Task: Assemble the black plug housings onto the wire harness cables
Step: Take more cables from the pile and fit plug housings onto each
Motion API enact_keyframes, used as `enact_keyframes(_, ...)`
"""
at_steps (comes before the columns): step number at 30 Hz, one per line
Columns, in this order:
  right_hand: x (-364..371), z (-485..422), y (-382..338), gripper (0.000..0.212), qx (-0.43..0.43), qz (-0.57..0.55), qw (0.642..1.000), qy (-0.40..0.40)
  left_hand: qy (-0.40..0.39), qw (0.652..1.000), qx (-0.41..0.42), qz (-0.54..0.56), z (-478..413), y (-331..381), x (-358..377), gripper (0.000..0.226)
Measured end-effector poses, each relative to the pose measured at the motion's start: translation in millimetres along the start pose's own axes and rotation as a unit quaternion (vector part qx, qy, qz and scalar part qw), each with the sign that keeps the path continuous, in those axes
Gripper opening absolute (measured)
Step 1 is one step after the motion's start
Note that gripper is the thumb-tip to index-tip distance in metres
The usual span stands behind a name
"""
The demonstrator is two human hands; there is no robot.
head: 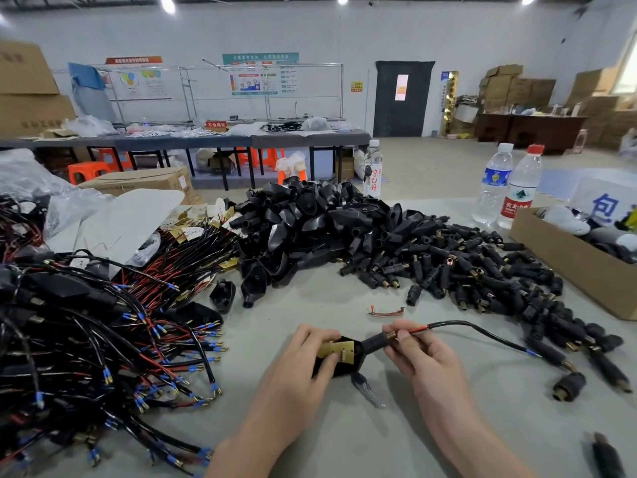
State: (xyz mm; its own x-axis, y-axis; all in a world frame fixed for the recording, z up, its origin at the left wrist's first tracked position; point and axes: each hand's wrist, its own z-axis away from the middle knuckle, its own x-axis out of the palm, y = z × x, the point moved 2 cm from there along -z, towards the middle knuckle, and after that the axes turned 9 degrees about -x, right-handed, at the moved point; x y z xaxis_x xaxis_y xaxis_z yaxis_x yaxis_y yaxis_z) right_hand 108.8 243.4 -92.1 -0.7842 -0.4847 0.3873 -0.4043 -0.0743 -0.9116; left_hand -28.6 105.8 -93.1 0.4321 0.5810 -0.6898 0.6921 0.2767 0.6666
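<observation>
fingers (315, 334) of the left hand (300, 363) curl over the far side of a black, teardrop-shaped plastic plug housing (360, 355). the thumb presses on its near side, beside a small brass plate (336, 350) set in its open face. the housing is low in the middle of the grey table (310, 305); whether it touches the surface i cannot tell. its long axis runs left to right, tilted a little away from the person, and its narrow round neck points right, toward the other hand.

the right hand (425, 360) comes in from below with the wrist bent inward. its thumb and forefinger pinch a thin black sheathed cable (482, 331) right at the neck's mouth, where red and black cores show; the other fingers are loosely curled underneath. from the pinch the cable arcs off to the right and drops toward the table.

beyond the hands sits a heap of matching black housings (310, 229), with a spread of small black barrel connectors with brass tips (465, 270) to its right. a tangle of black and red harness cables with blue ferrules (103, 339) is on the left. a bent copper strip (386, 310) lies just past the hands. two clear water bottles (493, 184) stand near a brown cardboard box (579, 263) at far right.
</observation>
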Motion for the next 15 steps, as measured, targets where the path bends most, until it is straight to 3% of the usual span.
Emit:
enact_keyframes(9,10,8,-5,0.019,0.039,0.022,0.995,-0.090,-0.006,0.999,-0.024,0.047,1,-5,2,0.006)
enact_keyframes(15,9,7,-2,0.024,0.066,-0.011,0.996,-0.060,0.039,0.996,0.010,0.075,0,-4,1,0.008)
